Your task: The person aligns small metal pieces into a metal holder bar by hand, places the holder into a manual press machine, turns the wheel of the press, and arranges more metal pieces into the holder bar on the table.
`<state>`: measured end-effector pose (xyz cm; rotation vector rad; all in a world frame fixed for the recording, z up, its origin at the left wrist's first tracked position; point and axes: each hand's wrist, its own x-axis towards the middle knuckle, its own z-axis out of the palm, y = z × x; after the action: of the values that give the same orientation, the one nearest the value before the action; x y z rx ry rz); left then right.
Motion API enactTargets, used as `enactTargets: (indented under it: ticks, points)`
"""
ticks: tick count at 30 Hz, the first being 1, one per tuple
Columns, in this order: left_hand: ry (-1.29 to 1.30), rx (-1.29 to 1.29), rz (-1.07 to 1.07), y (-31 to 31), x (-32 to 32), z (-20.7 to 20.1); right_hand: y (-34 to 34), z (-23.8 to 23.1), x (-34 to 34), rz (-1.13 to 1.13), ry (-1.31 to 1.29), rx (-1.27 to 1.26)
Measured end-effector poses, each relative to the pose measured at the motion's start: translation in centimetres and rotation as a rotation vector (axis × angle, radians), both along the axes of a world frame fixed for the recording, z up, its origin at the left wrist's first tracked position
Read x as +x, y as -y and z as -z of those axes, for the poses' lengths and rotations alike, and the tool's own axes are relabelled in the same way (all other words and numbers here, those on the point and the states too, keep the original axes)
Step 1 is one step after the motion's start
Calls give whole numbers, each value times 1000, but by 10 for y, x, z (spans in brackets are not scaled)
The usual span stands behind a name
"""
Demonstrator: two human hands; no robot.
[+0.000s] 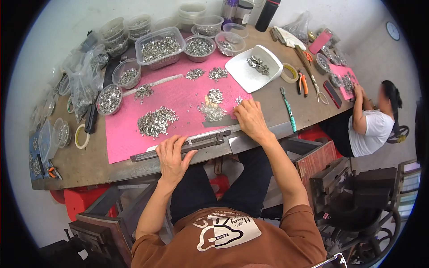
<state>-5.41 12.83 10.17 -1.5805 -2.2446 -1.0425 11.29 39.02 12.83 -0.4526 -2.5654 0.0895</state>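
Note:
A long dark metal bar with a slotted track (203, 139) lies along the table's front edge. My left hand (172, 156) straddles its left part, fingers over the far side and thumb on the near side. My right hand (252, 119) is at the pink mat, fingertips drawn together beside a few small metal pieces (238, 101); whatever they pinch is too small to make out. Left of it lie a heap of thin silvery pins (213, 113), a flat grey strip (221, 123) and a small pile of metal parts (215, 95). A larger heap of metal parts (156, 121) sits on the mat's left.
Plastic tubs of metal parts (160, 48) line the back. A white tray (241, 73) stands right of centre. Further right are a tape roll (290, 73), orange-handled pliers (304, 85) and a green toothbrush (288, 109). Another person (373, 118) works at the far right.

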Motion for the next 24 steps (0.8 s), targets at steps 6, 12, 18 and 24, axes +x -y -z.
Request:
enactTargets:
  ticks: [6,12,18,24]
  points:
    - [-9,3,6,2,-1,-2,34,-11,-2,-50,-247,-502]
    - [-4,1,10,0,-1,-2,83,1,-14,-153,-284,-570]
    - [11,10,15,-1,0,-3,92,13,-19,-150,-299,-425]
    - [10,7,13,0,0,-3,96,13,-17,-155,-293,-333]
